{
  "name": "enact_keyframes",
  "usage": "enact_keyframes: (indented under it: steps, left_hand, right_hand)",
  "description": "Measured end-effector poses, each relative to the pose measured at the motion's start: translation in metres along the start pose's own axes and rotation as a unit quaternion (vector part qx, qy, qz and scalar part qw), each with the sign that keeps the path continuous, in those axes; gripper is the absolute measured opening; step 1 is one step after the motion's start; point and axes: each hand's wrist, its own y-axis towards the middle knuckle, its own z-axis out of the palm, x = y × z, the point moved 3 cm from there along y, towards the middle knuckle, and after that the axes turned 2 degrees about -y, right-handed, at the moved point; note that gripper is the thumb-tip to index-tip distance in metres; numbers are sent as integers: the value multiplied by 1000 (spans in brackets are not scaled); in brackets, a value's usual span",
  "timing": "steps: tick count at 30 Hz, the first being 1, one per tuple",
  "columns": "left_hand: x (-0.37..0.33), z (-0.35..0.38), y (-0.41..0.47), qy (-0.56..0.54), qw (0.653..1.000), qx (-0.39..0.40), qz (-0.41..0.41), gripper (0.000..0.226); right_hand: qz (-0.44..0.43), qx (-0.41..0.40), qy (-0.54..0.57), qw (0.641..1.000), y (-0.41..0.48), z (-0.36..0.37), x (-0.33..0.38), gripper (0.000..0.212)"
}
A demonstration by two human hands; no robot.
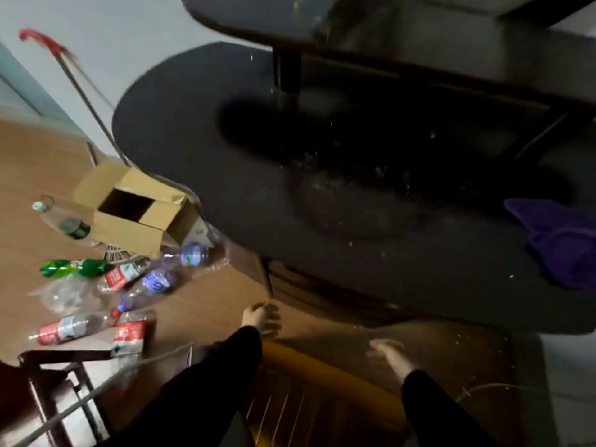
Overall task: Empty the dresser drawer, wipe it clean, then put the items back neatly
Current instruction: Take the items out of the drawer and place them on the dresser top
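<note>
Neither of my hands shows in this blurred head view. A black rounded tabletop (225,150), speckled with pale crumbs and dust, fills the middle, with a black shelf (258,17) above it. A crumpled purple cloth (561,243) lies on the tabletop at the right edge. No drawer can be made out. Below the tabletop's near edge I see my black trouser legs and two bare feet, the left foot (261,317) and the right foot (392,356), on the wooden floor.
An open cardboard box (129,217) stands on the floor at left, with several plastic bottles (129,275) strewn in front. A red-tipped mop handle (80,91) leans against the wall. A dark red stool (54,382) and a cable are at bottom left; an orange slatted piece (306,398) lies between my legs.
</note>
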Motion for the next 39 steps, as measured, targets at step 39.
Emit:
enact_keyframes:
  steps: [39]
  left_hand:
    - [33,78,140,-362,910,203,9,77]
  right_hand:
    - [-103,112,559,815,148,75,18,56]
